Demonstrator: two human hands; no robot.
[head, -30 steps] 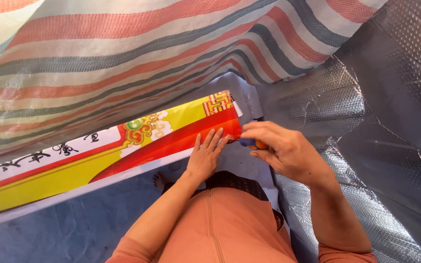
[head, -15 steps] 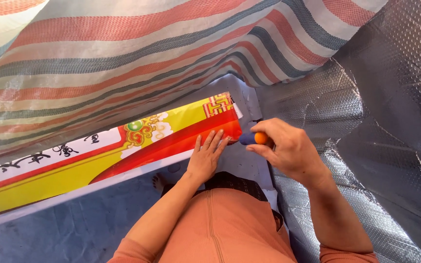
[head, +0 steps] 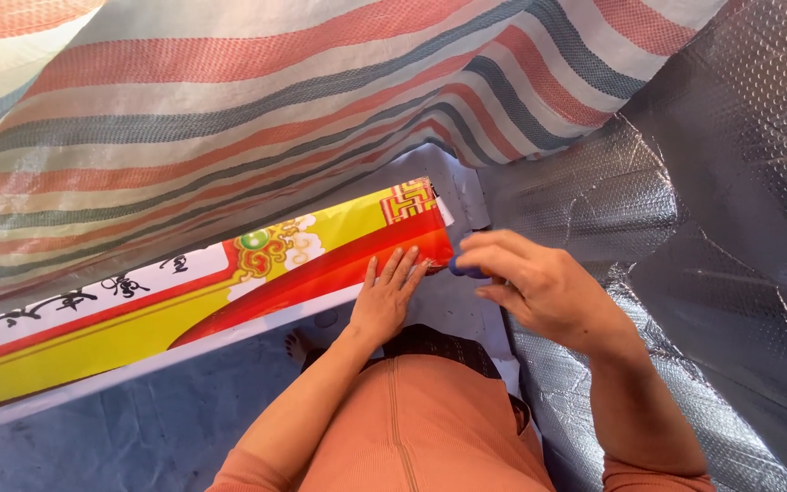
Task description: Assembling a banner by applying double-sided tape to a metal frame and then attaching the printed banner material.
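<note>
We look down on a floor covered in silver bubble foil (head: 740, 210), with a striped woven tarp (head: 229, 118) draped across the far side and a pale sheet (head: 129, 428) near left. A long red and yellow banner (head: 229, 282) runs from left to centre. Our left hand (head: 387, 296) lies flat and open on its right end; our right hand (head: 539, 282) pinches a small dark object (head: 460, 267) just beside that end.

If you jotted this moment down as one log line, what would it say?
left hand: flat on red-and-yellow banner | right hand: pinching small blue object at banner's end | backdrop: striped tarp, silver foil sheet
</note>
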